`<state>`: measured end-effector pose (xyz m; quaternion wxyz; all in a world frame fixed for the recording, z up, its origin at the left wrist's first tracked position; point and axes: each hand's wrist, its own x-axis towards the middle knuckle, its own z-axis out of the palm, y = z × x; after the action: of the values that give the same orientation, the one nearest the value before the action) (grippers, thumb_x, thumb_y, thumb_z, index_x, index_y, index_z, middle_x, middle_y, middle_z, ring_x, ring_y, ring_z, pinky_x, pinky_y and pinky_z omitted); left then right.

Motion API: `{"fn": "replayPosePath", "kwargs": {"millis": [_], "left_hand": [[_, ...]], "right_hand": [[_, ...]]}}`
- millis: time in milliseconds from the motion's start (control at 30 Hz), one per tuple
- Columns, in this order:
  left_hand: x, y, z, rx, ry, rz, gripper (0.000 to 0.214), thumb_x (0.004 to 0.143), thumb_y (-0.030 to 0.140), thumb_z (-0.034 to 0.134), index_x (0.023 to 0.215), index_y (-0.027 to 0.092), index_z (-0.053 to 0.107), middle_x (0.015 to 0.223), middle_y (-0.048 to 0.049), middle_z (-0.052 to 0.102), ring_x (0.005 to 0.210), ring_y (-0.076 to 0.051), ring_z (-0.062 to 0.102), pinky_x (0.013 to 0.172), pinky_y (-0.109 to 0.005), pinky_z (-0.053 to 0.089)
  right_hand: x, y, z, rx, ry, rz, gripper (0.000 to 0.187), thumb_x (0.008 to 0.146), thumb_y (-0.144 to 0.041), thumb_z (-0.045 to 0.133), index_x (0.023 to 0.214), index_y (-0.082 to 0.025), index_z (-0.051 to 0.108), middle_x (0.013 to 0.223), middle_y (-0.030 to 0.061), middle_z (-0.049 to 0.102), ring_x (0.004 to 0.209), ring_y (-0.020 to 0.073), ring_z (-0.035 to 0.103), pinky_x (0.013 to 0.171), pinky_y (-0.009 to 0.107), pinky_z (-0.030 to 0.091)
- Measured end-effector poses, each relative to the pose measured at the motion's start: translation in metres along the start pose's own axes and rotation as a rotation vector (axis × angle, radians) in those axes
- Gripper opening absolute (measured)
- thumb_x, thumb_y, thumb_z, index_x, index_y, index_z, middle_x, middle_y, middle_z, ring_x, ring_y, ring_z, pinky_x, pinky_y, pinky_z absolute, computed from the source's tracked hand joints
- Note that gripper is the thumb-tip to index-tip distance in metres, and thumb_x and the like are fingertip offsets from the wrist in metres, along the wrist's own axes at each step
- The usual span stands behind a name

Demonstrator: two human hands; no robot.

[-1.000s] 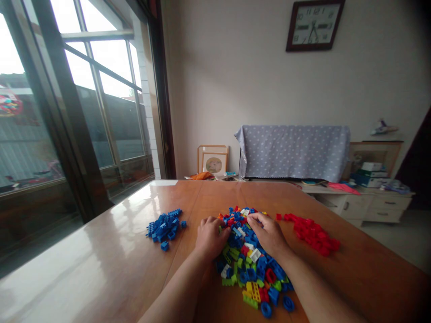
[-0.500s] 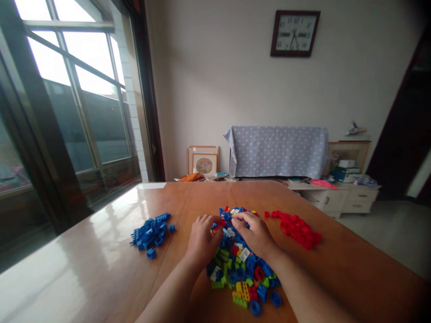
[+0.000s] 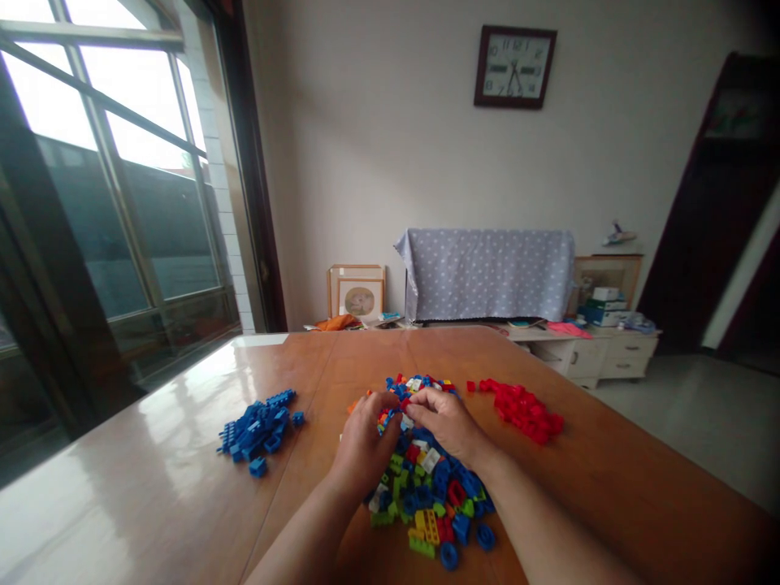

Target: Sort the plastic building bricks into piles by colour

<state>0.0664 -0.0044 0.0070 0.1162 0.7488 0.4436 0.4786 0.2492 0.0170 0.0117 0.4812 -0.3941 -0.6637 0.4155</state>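
Note:
Over the far part of a mixed pile of toy building bricks (image 3: 420, 487), both my hands work close together. My right hand (image 3: 448, 422) pinches a small red brick (image 3: 405, 404) between thumb and fingertips. Facing it, my left hand (image 3: 366, 435) is curved, thumb and fingers apart, with bricks showing through the gap. Its fingertips come close to the red brick; whether they touch it I cannot tell. Blue, green, yellow, white and red pieces make up the pile, partly hidden beneath my hands.
A heap of blue bricks (image 3: 256, 431) lies to the left on the wooden table (image 3: 317, 366). Red bricks (image 3: 524, 410) form another heap on the right. Behind the table stand a cloth-covered object (image 3: 487, 276) and a low white cabinet (image 3: 603, 357).
The view has turned slightly right, so everything sits further left. My right hand's fingers have closed on the red brick, near my left hand's fingertips.

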Motion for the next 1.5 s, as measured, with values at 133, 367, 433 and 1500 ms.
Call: {"fn": "replayPosePath", "kwargs": {"millis": [133, 367, 433, 1500], "left_hand": [[0.001, -0.007, -0.001, 0.025, 0.014, -0.039, 0.021, 0.090, 0.035, 0.055, 0.107, 0.025, 0.062, 0.106, -0.0061, 0.069, 0.102, -0.023, 0.063, 0.088, -0.034, 0.047], [0.002, -0.033, 0.001, 0.031, 0.063, -0.111, 0.021, 0.090, 0.038, 0.055, 0.103, 0.025, 0.065, 0.099, -0.0052, 0.071, 0.094, -0.022, 0.065, 0.082, -0.033, 0.047], [0.002, -0.040, 0.002, 0.039, 0.064, -0.119, 0.021, 0.090, 0.038, 0.055, 0.103, 0.025, 0.065, 0.100, -0.0054, 0.071, 0.095, -0.023, 0.065, 0.083, -0.034, 0.047], [-0.001, -0.030, 0.004, 0.182, -0.268, -0.016, 0.043, 0.096, 0.042, 0.046, 0.135, 0.025, 0.052, 0.134, -0.0082, 0.059, 0.125, -0.026, 0.051, 0.109, -0.044, 0.036]], "right_hand": [[0.012, 0.018, -0.021, 0.351, 0.296, 0.167, 0.022, 0.073, -0.035, 0.074, 0.085, -0.018, 0.067, 0.077, 0.0015, 0.071, 0.066, 0.0138, 0.063, 0.048, 0.019, 0.039], [0.032, 0.060, -0.093, 0.652, 0.710, 0.293, 0.013, 0.080, -0.024, 0.066, 0.081, -0.021, 0.053, 0.070, -0.0004, 0.062, 0.057, 0.0096, 0.061, 0.045, 0.017, 0.048], [0.033, 0.066, -0.106, 0.682, 0.773, 0.274, 0.017, 0.084, -0.028, 0.063, 0.079, -0.023, 0.047, 0.071, -0.0018, 0.058, 0.058, 0.0103, 0.061, 0.048, 0.019, 0.053], [0.017, 0.041, -0.010, -0.434, 0.171, -0.134, 0.025, 0.086, -0.033, 0.057, 0.103, -0.023, 0.071, 0.107, 0.0055, 0.071, 0.106, 0.0222, 0.062, 0.098, 0.036, 0.046]]}}
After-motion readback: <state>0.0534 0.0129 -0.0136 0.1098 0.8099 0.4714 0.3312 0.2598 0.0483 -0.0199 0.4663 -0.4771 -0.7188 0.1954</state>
